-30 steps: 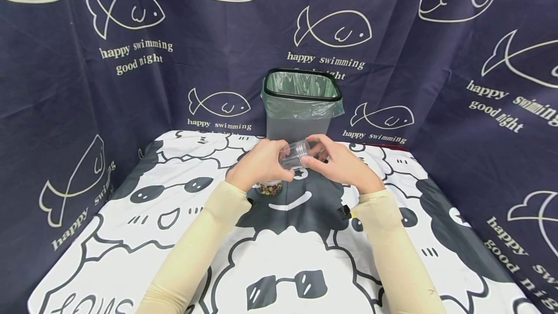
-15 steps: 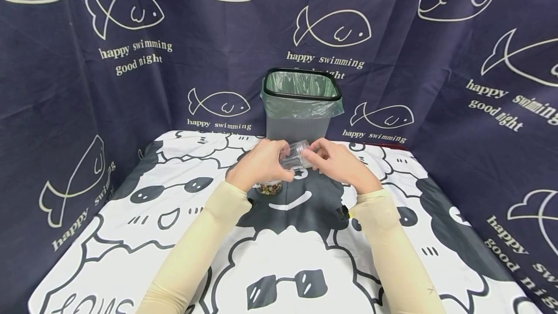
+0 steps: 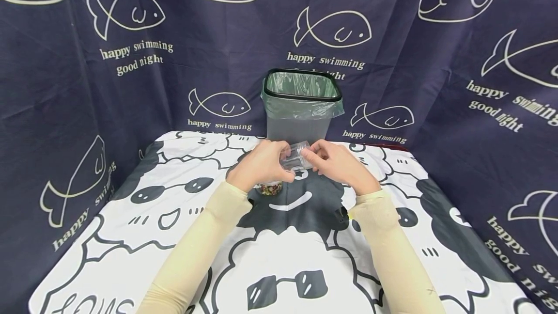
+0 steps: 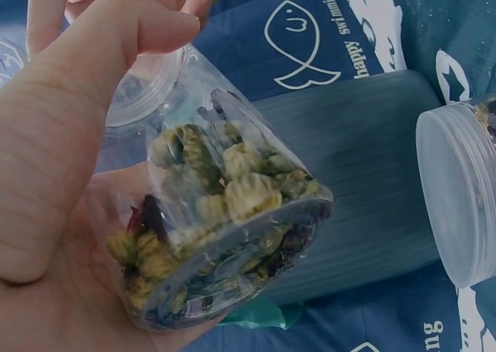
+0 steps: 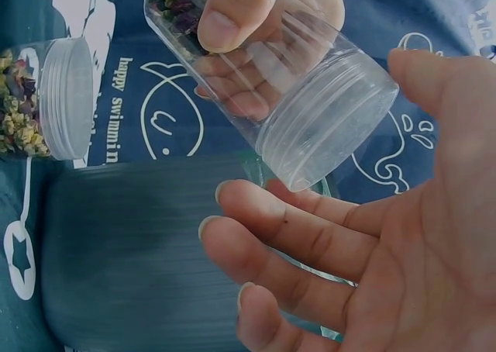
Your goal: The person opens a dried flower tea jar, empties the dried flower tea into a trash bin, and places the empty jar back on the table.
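My left hand [image 3: 259,164] grips a clear plastic jar [image 3: 293,160], tilted on its side above the table. Dried yellow-green flower buds with some dark red bits [image 4: 240,185] lie toward its base in the left wrist view. The jar's clear screw lid [image 5: 329,127] points to the right. At that end, my right hand [image 3: 342,164] has its thumb and fingers about the lid; in the right wrist view the other fingers are spread beside it. Below my left hand stands a second jar [image 3: 271,188] of dried flowers, partly hidden; its whitish lid [image 4: 457,197] is on.
A grey bin [image 3: 298,129] with a green liner bag [image 3: 301,108] and black rim stands just behind the hands. A sheep-patterned cloth [image 3: 287,256] covers the table. Dark blue fish-print curtains [image 3: 209,62] hang around it. A small black object [image 3: 341,214] is by the right sleeve.
My right thumb and fingers have drawn in on the lid since one second ago. The left hand and its jar have stayed in place. Little differs over the last half second.
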Demonstrator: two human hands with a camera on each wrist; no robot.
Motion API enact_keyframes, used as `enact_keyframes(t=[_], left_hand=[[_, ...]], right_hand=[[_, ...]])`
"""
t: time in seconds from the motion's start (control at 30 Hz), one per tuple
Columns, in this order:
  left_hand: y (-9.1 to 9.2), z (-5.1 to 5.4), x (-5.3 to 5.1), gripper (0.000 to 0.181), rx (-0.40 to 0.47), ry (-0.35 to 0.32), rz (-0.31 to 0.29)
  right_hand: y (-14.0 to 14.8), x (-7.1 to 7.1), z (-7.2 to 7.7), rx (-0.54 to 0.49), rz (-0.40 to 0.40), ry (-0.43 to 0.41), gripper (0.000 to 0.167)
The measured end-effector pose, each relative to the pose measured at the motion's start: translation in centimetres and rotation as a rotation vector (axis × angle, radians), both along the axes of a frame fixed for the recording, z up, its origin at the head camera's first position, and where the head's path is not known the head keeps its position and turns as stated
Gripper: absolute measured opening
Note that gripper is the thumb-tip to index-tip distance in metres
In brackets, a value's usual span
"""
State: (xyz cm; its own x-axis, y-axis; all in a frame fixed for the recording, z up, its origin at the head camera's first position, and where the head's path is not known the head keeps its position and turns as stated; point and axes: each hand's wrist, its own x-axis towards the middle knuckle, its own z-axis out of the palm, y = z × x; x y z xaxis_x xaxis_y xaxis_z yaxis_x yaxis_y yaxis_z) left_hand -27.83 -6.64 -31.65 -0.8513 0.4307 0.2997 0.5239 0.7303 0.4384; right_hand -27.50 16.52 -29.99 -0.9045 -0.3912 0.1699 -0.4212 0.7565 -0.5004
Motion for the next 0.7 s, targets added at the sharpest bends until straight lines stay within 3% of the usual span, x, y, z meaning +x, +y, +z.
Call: enact_keyframes(t=[0.7], left_hand=[[-0.06,-0.12,-0.04,0.043,-0.004,0.021,-0.013]], right_hand=[[0.03,0.23,0.11,-0.024,0.035,0.003,0.046]])
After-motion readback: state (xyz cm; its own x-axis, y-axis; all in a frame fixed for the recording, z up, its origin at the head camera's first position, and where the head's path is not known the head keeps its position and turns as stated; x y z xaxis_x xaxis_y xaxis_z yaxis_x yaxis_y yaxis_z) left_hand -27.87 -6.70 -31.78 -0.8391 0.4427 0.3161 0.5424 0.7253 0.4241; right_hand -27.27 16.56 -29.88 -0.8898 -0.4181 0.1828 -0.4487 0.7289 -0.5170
